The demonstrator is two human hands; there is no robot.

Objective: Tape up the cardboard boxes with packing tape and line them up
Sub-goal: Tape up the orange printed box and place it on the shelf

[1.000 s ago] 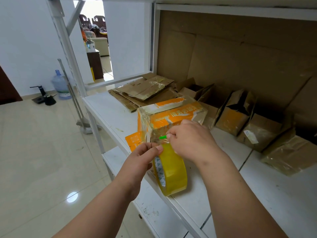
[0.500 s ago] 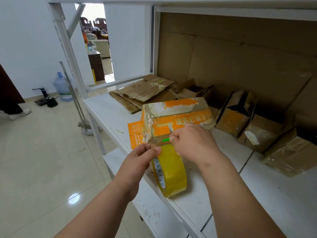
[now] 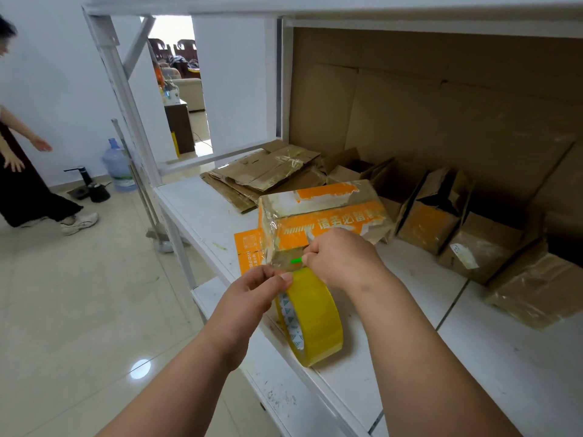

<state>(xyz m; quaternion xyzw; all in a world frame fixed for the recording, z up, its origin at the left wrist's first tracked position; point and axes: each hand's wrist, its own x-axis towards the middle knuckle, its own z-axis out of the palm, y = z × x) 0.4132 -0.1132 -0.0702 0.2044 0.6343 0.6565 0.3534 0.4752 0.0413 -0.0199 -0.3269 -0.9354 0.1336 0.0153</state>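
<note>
An orange-and-brown cardboard box (image 3: 325, 212), wrapped in clear tape, stands on the white shelf (image 3: 202, 203) with one orange flap sticking out at its left. A yellow roll of packing tape (image 3: 315, 320) stands on edge at the shelf's front edge, just below the box. My left hand (image 3: 252, 298) grips the top of the roll with thumb and fingers. A clear strip of tape runs from the roll up to the box's near face. My right hand (image 3: 344, 260) is curled against that face and pinches a small green piece (image 3: 296, 261) at the strip.
Flattened cartons (image 3: 265, 175) lie at the back left of the shelf. Several open, worn boxes (image 3: 435, 212) lean in a row along the cardboard back wall. A person (image 3: 22, 171) stands at the far left, near a water bottle (image 3: 118, 165) on the tiled floor.
The box has turned so that more of its orange printed face shows. My hands have stayed at the roll and the strip. A person has walked into view at the left.
</note>
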